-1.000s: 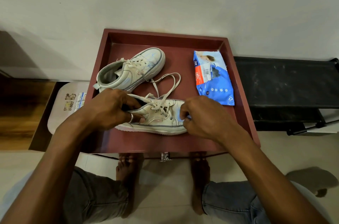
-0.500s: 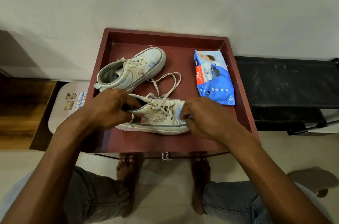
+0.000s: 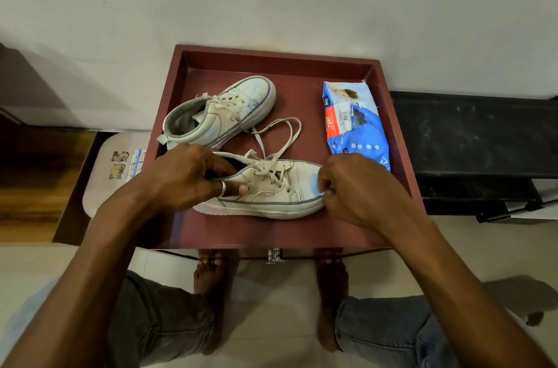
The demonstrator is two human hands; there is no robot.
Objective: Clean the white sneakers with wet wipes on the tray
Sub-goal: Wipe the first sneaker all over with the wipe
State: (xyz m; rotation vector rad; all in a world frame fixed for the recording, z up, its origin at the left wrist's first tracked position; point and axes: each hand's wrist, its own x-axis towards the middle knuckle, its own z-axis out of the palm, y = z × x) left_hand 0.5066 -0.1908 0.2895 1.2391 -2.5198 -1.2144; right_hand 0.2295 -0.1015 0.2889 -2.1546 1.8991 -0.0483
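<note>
Sneaker [image 3: 271, 186] lies on the tray [image 3: 302, 235] between both hands. Fingers of the left hand [image 3: 184, 177] curl round its collar, thumb outside. Fingers of the right hand [image 3: 356, 186] pinch what looks like a wipe [image 3: 314, 185] against the toe. It is probably light, with a soft, yielding upper over a stiff sole, so the collar grip suits it. The loose laces [image 3: 276, 138] beyond the fingers may snag.

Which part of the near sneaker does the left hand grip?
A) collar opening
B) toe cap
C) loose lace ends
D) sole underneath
A: the left hand grips the near sneaker at its collar opening, thumb on the side, while the right hand pinches a wipe at the toe.
</note>
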